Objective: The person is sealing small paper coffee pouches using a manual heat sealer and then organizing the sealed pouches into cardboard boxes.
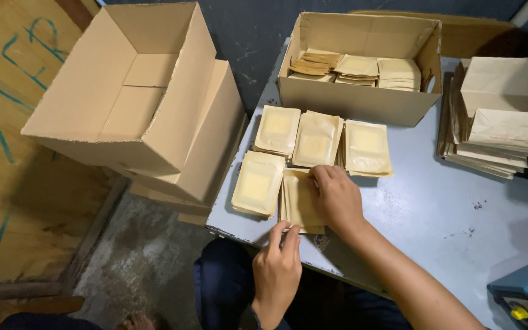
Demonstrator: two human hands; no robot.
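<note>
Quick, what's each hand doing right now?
Left hand: pinching the near edge of the pouch stack.
Right hand: open, resting flat on that stack.

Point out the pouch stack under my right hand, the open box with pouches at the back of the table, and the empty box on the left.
pouch stack (297,205), head view, its bare left half.
box with pouches (355,101), head view, front wall.
empty box (148,67), head view, inner bottom flap.

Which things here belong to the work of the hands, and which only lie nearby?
In the work:
left hand and right hand, both on a pouch stack
four other pouch stacks
open box of pouches

Only nearby:
empty carton
paper bags
blue machine
</note>
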